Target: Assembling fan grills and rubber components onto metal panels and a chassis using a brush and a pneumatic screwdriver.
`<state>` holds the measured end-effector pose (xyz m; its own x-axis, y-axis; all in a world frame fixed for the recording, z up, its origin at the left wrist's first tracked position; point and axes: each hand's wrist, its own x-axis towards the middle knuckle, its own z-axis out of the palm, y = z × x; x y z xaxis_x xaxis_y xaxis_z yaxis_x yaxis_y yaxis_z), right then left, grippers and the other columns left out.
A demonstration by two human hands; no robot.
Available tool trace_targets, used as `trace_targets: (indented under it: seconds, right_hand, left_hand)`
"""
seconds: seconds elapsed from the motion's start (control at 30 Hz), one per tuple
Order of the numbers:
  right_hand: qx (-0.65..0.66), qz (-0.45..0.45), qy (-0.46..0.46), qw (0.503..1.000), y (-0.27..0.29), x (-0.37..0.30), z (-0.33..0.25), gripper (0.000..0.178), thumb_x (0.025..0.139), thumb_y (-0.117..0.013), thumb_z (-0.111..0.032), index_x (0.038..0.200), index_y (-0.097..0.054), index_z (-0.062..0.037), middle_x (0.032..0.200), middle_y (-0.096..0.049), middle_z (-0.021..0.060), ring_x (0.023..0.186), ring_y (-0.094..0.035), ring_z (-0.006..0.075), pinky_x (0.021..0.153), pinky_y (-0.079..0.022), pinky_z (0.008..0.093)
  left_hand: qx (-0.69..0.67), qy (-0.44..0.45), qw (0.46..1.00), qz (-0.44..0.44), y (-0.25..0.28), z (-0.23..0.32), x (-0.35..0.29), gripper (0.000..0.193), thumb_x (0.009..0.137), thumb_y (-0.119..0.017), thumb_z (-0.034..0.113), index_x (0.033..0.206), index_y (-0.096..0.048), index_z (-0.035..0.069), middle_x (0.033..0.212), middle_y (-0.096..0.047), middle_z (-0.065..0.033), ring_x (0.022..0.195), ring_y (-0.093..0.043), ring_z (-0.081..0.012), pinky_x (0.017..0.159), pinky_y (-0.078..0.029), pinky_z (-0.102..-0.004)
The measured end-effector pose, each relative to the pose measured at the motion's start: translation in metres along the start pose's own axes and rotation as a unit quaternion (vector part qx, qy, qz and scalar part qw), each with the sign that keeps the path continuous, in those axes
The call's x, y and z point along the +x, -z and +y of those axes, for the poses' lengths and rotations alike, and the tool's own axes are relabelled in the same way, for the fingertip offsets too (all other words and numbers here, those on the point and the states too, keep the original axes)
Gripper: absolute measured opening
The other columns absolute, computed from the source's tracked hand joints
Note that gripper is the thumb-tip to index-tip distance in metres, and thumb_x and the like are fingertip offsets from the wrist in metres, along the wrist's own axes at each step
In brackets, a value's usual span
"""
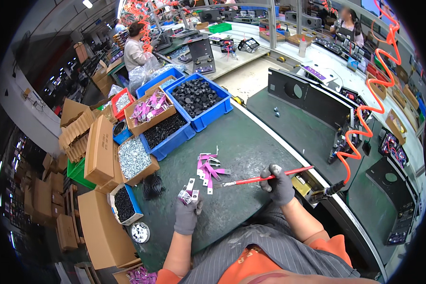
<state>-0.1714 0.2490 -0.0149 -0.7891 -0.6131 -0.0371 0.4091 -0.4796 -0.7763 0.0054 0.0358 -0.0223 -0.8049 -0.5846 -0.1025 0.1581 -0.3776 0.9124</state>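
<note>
My left hand [187, 217], in a grey glove, is closed around several small metal brackets [188, 193] that stick up past the fingers. My right hand [278, 185], gloved too, grips a long, thin, red-handled brush [248, 181]. Its pale tip points left, a little way from the brackets in my left hand. Just beyond the tip, a loose pile of metal brackets with purple film [207, 171] lies on the dark green mat [241, 142].
Blue bins of black plastic parts [201, 120], a box of screws [138, 156] and a box of purple-filmed brackets [149, 113] stand at the left. A black coil [153, 186] lies nearby. At right are a black panel [307, 97], an orange coiled hose [364, 118] and a power screwdriver [327, 192].
</note>
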Motion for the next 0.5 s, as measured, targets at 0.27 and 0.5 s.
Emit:
trace_targets:
  seconds: [0.27, 0.5]
  right_hand:
    - [0.001, -0.018, 0.001, 1.0, -0.008, 0.0, 0.001, 0.033, 0.09, -0.041, -0.03, 0.076, -0.055, -0.0035, 0.055, -0.048, 0.008, 0.047, -0.039, 0.0143, 0.047, -0.032, 0.0273]
    - [0.011, -0.017, -0.013, 1.0, -0.01, 0.002, 0.006, 0.034, 0.09, -0.042, -0.031, 0.077, -0.057, -0.0033, 0.054, -0.048, 0.0077, 0.045, -0.04, 0.0156, 0.044, -0.032, 0.027]
  left_hand:
    - [-0.004, 0.024, 1.0, 0.017, 0.011, 0.0, -0.001, 0.022, 0.079, -0.065, 0.008, 0.097, -0.053, 0.006, 0.075, -0.06, -0.0042, 0.057, -0.053, -0.0099, 0.042, -0.037, -0.0205]
    - [-0.017, 0.029, 0.999, 0.007, 0.012, 0.001, -0.001, 0.02, 0.079, -0.064, 0.007, 0.096, -0.052, 0.005, 0.075, -0.058, -0.0051, 0.056, -0.051, -0.0106, 0.042, -0.036, -0.0211]
